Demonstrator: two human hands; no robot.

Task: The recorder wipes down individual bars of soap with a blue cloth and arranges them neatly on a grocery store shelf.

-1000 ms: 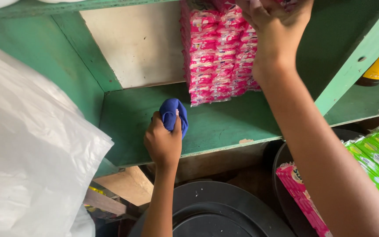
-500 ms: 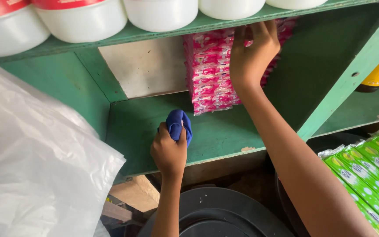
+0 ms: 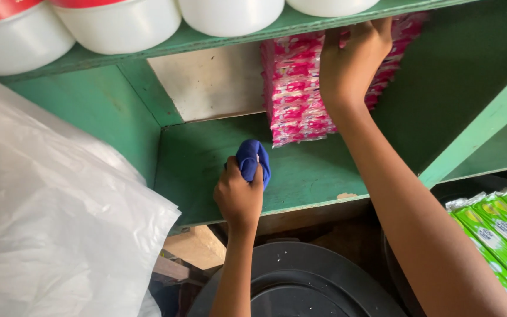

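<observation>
my left hand [image 3: 239,196] is closing its grip around a bunched blue cloth [image 3: 253,159], and the cloth is pressing down on the green shelf board [image 3: 306,179], near the board's front edge and left of its middle. my right hand [image 3: 350,61] is reaching up and gripping the top of a stack of pink patterned packets [image 3: 291,100], fingers curling over the upper edge while the thumb side is lying against the front face; the stack is standing upright at the back of the same shelf, just right of the cloth and apart from it. white tubs [image 3: 118,23] with red lids are sitting in a row on the shelf above. a white plastic sheet [image 3: 48,235] is filling the left foreground. a round black lid [image 3: 300,285] is lying below the shelf, between my forearms. green packets [image 3: 497,232] are lying stacked at the lower right, well apart from both hands.
</observation>
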